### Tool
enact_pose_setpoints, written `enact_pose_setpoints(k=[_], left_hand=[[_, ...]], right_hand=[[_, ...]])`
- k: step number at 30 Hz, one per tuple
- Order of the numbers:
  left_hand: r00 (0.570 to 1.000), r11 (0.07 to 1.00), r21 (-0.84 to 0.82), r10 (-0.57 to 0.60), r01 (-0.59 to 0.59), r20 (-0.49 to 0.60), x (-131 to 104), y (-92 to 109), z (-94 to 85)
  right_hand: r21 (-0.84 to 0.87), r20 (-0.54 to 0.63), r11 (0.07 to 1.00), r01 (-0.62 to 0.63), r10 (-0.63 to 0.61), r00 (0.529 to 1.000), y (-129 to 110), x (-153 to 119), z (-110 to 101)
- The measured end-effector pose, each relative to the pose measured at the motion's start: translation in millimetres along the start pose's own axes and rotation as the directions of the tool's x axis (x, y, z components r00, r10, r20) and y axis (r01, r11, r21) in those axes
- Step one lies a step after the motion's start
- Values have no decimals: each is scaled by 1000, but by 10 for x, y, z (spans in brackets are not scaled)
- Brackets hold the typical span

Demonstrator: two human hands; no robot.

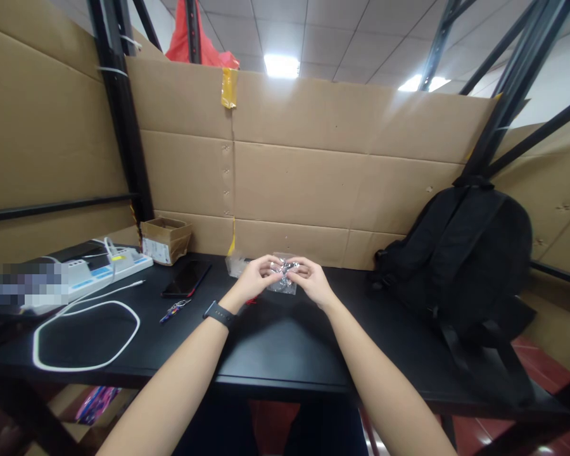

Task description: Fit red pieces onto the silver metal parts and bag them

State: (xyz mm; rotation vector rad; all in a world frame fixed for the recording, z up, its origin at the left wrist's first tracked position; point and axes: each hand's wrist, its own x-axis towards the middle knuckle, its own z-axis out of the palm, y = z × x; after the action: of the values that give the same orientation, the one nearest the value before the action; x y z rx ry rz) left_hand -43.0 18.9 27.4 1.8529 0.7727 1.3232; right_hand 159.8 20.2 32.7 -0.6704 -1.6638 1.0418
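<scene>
While you are looking down from the head view, you are holding a small clear plastic bag [283, 276] between both hands, just above the far part of the black surface [285, 354]. Your left hand [255, 276] is pinching the bag's left edge in a closed grip, and your right hand [311, 280] is pinching the right edge in the same way; the fingertips are almost meeting at the top. What is inside the bag is too small to tell. I judge that you are working at the bag's mouth, so the next move is asking for a firm pinch on each side and a gentle pull apart. A phone [186, 279] is lying to the left, a white cable [83, 335] near it, and a black backpack [460, 259] is leaning at the right.
</scene>
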Motion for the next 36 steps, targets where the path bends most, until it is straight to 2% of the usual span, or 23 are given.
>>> enact_pose_setpoints(k=[2,8,13,18,20,22,24,25,27,30,33,36], left_hand=[[998,999,35,-13,11,57,-2,9,-10],[997,987,141,-78,75,20,-35,110,-49],[995,992,102,-85,80,51,-54,197,-88],[994,994,94,-62,53,93,-50,124,-106],[999,991,136,-10,4,42,-43,66,-90],[992,966,257,69,-40,-103,-33,4,-55],[969,929,370,111,-22,-220,-19,-55,-7],[967,925,380,92,5,-236,-10,-82,19],[978,954,293,7,56,-208,9,-128,73],[983,993,81,-76,90,-165,30,-163,141],[981,995,-41,-92,86,-170,40,-146,171],[978,996,-60,-73,62,-196,50,-117,150]], right_hand=[[3,16,1000,-5,5,1000,23,8,-10],[-12,15,1000,-25,25,1000,-3,-10,-43],[-51,16,997,-55,56,998,-82,-29,-71],[-29,21,1000,-8,8,1000,-105,-38,-81],[-14,-7,1000,11,-11,1000,-81,-29,-79],[-33,-67,999,17,-19,998,-34,-11,-71],[-88,-142,996,27,-39,989,23,9,-53],[-130,-169,991,36,-58,984,46,16,-38],[-229,-184,971,65,-109,977,65,18,5],[-358,-125,925,123,-179,976,10,-11,93],[-439,-17,882,173,-200,980,-98,-56,164],[-472,43,862,188,-190,981,-160,-78,175]])
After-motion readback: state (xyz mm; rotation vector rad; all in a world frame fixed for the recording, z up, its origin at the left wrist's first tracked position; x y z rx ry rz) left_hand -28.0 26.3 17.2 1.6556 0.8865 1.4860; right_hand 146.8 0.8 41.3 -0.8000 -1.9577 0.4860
